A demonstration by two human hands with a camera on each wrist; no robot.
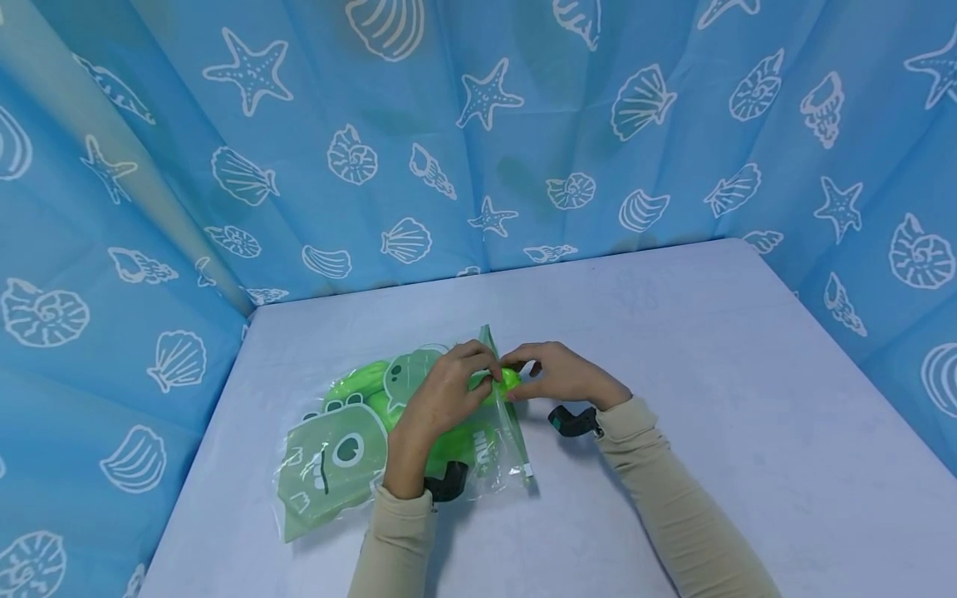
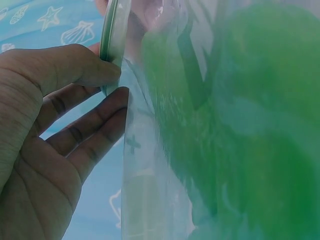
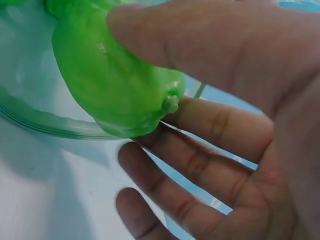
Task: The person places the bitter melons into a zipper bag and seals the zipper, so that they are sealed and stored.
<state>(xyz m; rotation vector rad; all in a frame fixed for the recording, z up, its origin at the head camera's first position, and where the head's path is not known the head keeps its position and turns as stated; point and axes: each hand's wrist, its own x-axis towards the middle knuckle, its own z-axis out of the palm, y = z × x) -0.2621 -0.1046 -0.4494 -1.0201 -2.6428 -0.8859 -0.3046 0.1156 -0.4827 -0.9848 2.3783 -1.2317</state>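
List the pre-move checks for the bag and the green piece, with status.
1. Left grip holding the bag rim: ok, edge pinched at the thumb.
2. Right grip holding the green piece: ok, thumb on one side, fingers on the other.
3. Bag mouth open: ok, the piece lies across it.
4. Green piece wholly clear of the bag: not ok, its tip pokes out past the rim, the rest is inside.
5. Bag supported: ok, it lies on the table.
6. Count of other green pieces inside: cannot tell, print and hands cover part.
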